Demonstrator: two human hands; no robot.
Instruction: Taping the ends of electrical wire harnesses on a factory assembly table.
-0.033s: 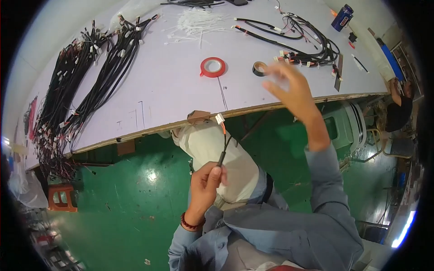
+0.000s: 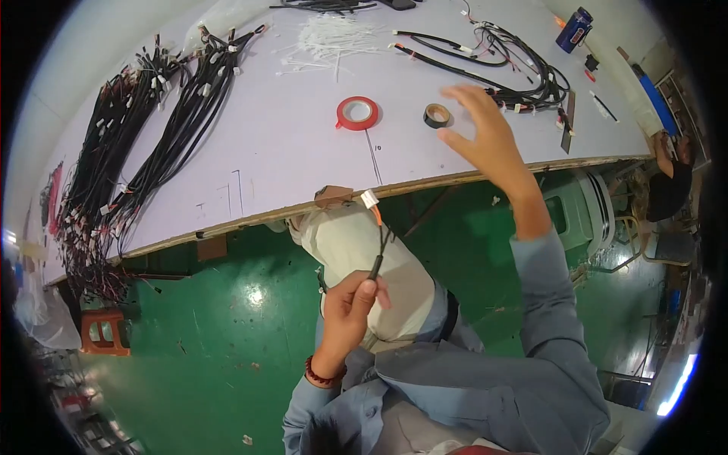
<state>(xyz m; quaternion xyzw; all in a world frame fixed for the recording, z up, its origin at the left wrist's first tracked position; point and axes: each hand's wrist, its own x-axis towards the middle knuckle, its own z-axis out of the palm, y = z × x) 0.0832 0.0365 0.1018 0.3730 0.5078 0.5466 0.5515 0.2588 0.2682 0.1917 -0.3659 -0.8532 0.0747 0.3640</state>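
Observation:
My left hand (image 2: 347, 312) pinches a black-sleeved wire harness (image 2: 377, 265) above my lap. Out of its sleeve come orange and black wires, the orange ones running to a white connector (image 2: 369, 199) just off the table edge. My right hand (image 2: 489, 144) reaches over the table with thumb and fingers apart, holding nothing. Close to its fingertips lies a small roll of black tape (image 2: 436, 116), which the hand does not visibly touch. Left of that roll, a red tape roll (image 2: 357, 113) rests flat on the table.
Bundled black harnesses (image 2: 163, 121) cover the table's left side. White cable ties (image 2: 334, 42) lie scattered at the back. More harnesses (image 2: 542, 76) and a dark blue can (image 2: 574, 30) are at the right. An orange stool (image 2: 105, 331) stands on the green floor; another person (image 2: 671, 178) is far right.
My right hand has shifted slightly, its fingers now spread wider and showing more sharply. My left hand and the harness have moved a touch to the right.

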